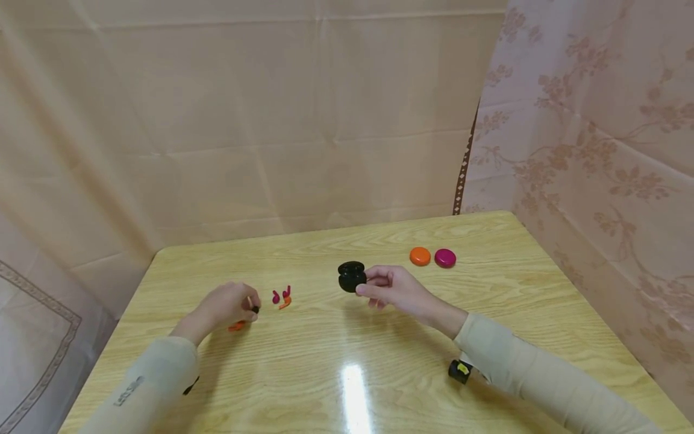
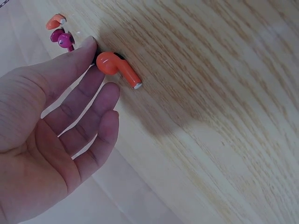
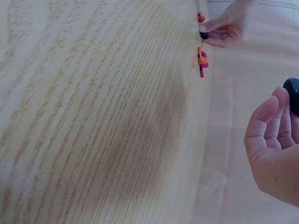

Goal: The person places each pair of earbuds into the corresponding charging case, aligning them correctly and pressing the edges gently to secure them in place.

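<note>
My right hand (image 1: 398, 293) holds up a black round earbud case (image 1: 352, 278) above the table, its lid raised. Only the edge of that case shows in the right wrist view, by the fingertips. To the left, my left hand (image 1: 225, 306) pinches a small black earbud (image 3: 203, 35) between thumb and forefinger. An orange earbud (image 2: 122, 69) lies by those fingertips, partly covering the black one in the left wrist view. Just right of this hand, two magenta earbuds (image 1: 276, 297) and another orange earbud (image 1: 285, 302) lie close together on the wood.
An orange round case (image 1: 420, 256) and a magenta round case (image 1: 445, 258) sit side by side toward the back of the wooden table (image 1: 325, 343). Under the right forearm is a black object (image 1: 459, 371) with a yellow mark, perhaps the wrist camera. Cloth curtains (image 1: 271, 120) hang behind.
</note>
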Demonstrator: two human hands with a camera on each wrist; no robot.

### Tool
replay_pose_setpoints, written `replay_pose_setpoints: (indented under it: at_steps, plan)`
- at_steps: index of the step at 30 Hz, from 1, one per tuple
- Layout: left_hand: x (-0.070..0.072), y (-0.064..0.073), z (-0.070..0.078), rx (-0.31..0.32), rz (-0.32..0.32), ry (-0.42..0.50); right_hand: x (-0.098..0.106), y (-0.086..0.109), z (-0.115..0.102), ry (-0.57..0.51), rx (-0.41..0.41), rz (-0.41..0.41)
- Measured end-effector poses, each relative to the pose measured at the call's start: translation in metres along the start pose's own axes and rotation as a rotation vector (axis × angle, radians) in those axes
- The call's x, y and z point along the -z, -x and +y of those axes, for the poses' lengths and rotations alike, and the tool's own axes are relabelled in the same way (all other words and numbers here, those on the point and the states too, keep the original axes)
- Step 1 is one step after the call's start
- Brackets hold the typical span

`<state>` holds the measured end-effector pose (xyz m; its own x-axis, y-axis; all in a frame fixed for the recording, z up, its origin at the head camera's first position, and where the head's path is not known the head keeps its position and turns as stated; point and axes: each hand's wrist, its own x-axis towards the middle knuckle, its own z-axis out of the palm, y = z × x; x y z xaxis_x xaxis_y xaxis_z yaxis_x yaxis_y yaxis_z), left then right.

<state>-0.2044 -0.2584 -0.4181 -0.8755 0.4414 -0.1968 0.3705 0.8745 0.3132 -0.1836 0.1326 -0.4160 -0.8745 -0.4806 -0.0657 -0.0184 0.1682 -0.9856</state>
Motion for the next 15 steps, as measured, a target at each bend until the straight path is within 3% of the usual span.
replay_pose_setpoints:
  at_steps: [15]
  plan:
    - [0.0007,0.0004,-0.0003,-0.028,0.017,-0.027,-0.0005,0.0004,-0.002,-0.002,-0.005,-0.001]
